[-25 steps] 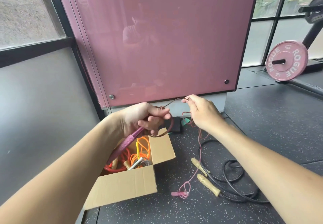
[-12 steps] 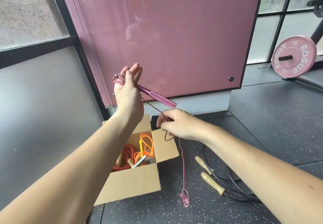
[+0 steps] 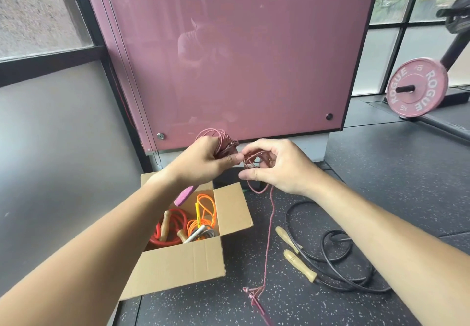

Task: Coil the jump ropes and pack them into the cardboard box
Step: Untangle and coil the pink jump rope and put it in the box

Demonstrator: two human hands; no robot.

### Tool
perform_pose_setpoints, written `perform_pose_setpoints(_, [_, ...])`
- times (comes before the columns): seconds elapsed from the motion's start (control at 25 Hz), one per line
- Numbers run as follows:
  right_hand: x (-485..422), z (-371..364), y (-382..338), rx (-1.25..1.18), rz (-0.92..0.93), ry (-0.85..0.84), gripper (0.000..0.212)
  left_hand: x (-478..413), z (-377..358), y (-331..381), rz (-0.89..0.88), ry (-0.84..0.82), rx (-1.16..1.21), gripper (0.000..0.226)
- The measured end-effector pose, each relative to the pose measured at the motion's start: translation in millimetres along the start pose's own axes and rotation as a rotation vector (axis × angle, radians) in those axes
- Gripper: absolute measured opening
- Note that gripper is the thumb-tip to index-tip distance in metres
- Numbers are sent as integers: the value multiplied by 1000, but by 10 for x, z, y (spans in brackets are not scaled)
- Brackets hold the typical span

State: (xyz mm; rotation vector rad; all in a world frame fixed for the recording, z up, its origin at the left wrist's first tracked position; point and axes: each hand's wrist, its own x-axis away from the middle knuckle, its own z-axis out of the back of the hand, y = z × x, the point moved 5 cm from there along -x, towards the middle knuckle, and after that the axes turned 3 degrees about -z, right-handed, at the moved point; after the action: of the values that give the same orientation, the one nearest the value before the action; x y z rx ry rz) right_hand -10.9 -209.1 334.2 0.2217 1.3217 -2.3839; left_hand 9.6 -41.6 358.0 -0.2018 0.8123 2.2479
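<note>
My left hand [image 3: 203, 160] grips a bundle of thin pink jump rope [image 3: 269, 224] loops together with its pink handle [image 3: 183, 195], which pokes out below the palm. Just to its right, my right hand [image 3: 277, 165] pinches a loop of the same rope. The rest of that rope hangs down to the floor, where its second pink handle [image 3: 259, 308] lies. Below the hands stands an open cardboard box [image 3: 178, 264] holding a red rope [image 3: 175, 221] and an orange rope [image 3: 206, 214]. A black rope [image 3: 338, 259] with wooden handles [image 3: 300, 266] lies loose on the floor at the right.
A pink glass panel [image 3: 241, 53] rises right behind the box, with a grey wall [image 3: 58, 135] at the left. A pink weight plate [image 3: 417, 88] on a rack stands at the far right. The floor [image 3: 381, 186] is dark speckled rubber.
My left hand has come down from its raised position with the handle. My right hand rose to meet it, bringing another loop. More of the pink rope is gathered in loops.
</note>
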Motion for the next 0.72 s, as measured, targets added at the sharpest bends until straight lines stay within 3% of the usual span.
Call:
perform_pose_setpoints(0.2, [-38,48,48,-344,-24,57,21,44,95,-2,12,92,48,25])
perform_pose_setpoints(0.4, [-64,121,9,-189,74,130,14,70,155,11,-43,173,2,21])
perform_pose_setpoints(0.56, [-43,133,2,-234,-1,3,9,77,159,33,-83,216,-11,17])
perform_pose_setpoints(0.72, [-29,165,-54,-303,-25,232,8,40,67,68,-100,154,-9,17])
